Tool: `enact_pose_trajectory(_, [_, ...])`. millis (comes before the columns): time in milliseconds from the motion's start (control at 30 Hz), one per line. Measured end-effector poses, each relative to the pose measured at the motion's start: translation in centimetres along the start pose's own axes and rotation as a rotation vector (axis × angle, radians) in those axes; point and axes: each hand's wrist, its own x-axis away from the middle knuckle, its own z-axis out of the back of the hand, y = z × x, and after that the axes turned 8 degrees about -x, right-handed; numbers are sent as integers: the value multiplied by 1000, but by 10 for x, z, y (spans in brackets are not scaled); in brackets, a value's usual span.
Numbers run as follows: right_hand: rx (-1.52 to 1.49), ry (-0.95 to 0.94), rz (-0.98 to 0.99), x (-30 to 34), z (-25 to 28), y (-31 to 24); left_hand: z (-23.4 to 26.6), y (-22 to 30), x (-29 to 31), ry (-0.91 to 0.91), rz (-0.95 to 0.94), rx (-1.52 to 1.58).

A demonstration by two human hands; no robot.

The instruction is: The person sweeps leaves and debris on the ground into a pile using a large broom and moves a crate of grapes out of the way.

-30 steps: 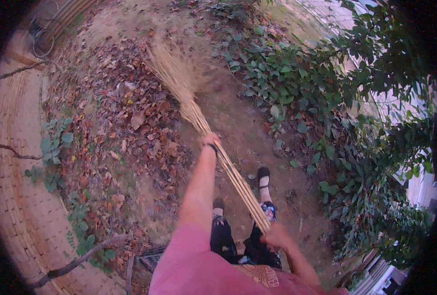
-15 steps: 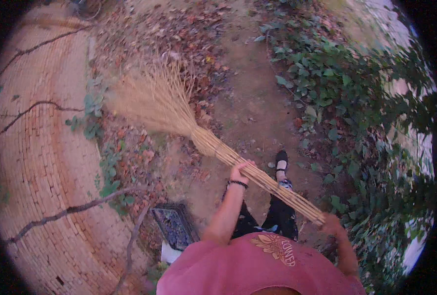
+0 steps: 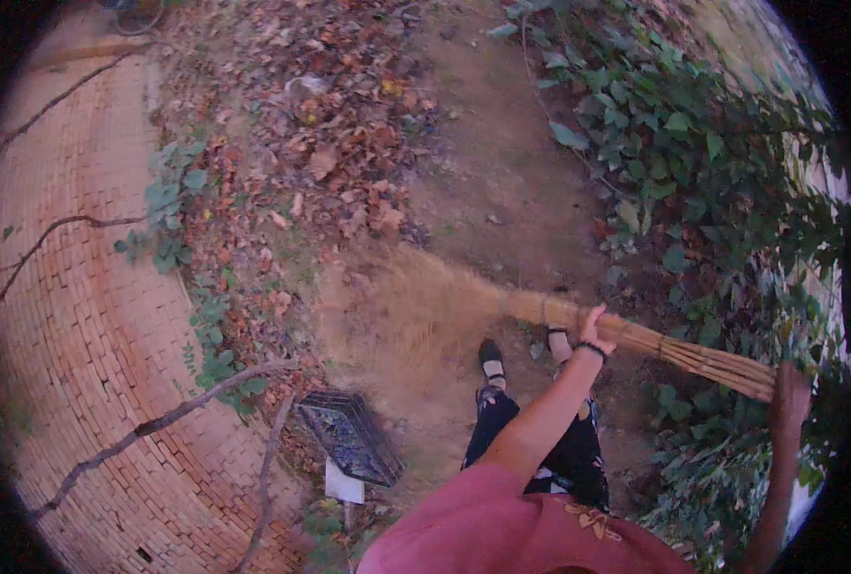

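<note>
A long straw broom (image 3: 703,352) lies across in front of me, its handle a bundle of thin canes. My left hand (image 3: 596,332), with a dark bead bracelet at the wrist, is wrapped round the handle just behind the bound neck. At the handle's far right end, my right hand (image 3: 790,394) is closed round the canes, slightly blurred. The broom's bristles (image 3: 435,306) fan out to the left, smeared by motion, over bare dirt near my feet. Beyond them spreads a heap of dry brown leaves (image 3: 325,158).
A brick wall (image 3: 81,316) with bare branches (image 3: 148,426) stands along the left. A black crate (image 3: 349,435) sits at the lower left, a white sheet (image 3: 344,485) beside it. Green ivy (image 3: 674,182) fills the right side. A dirt path (image 3: 502,191) runs ahead between leaves and ivy.
The broom has swung right and nearer to me, its bristles leaving the leaf heap for the dirt by my feet. Both hands moved right with it, still gripping.
</note>
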Motion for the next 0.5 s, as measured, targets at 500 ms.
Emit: enact_pose_trajectory(500, [-1261,-262,-342,-59,66,-320,-237,310,84,84,-670,-809])
